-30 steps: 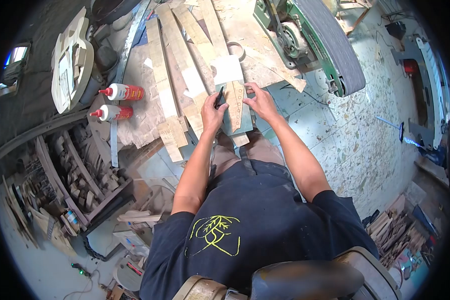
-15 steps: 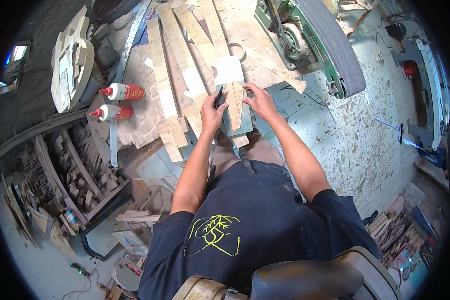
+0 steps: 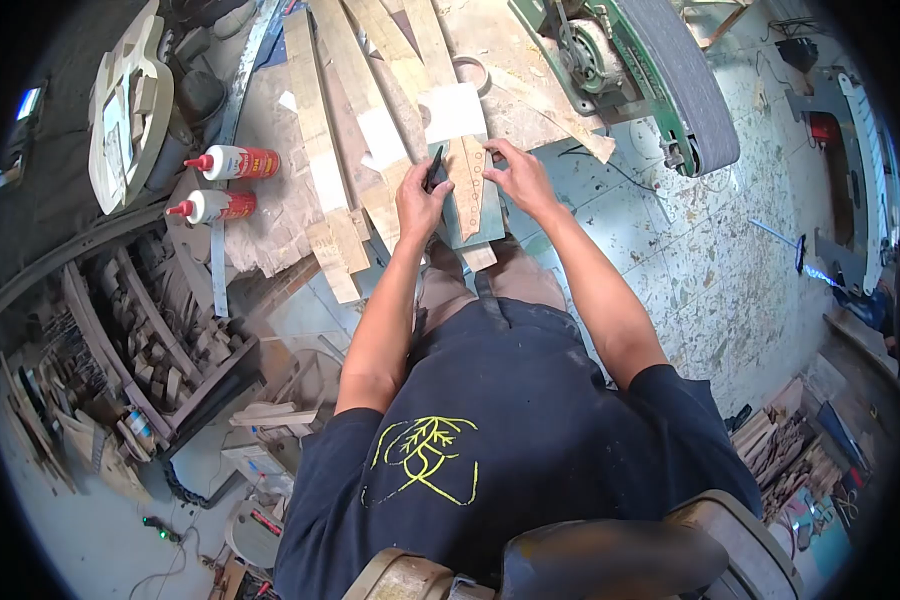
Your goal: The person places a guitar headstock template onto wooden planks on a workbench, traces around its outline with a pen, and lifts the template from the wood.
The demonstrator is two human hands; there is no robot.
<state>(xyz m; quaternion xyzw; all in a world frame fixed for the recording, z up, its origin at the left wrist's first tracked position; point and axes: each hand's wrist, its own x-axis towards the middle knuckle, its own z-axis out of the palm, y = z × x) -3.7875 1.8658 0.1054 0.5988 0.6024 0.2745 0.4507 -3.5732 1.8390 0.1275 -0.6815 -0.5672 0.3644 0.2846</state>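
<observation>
A thin wooden template (image 3: 467,190) with a row of small round holes lies over a greenish sheet on a wooden neck-like board (image 3: 478,257). My left hand (image 3: 420,203) is closed around a slim black pen-like tool (image 3: 434,170), beside the template's left edge. On the other side, the thumb and fingers of my right hand (image 3: 522,182) are bent against the template's right edge, holding it. A white patch (image 3: 454,112) covers part of the same board just beyond the template.
Long wooden strips (image 3: 315,120) lie left of my hands. Two red-capped glue bottles (image 3: 232,162) stand farther left, near a metal straightedge (image 3: 219,265). A green belt sander (image 3: 670,90) is at the upper right, and a tape roll (image 3: 472,73) lies behind the board.
The whole view has shifted slightly, so the bench items appear higher and more to the left. Both hands keep nearly the same hold at the template.
</observation>
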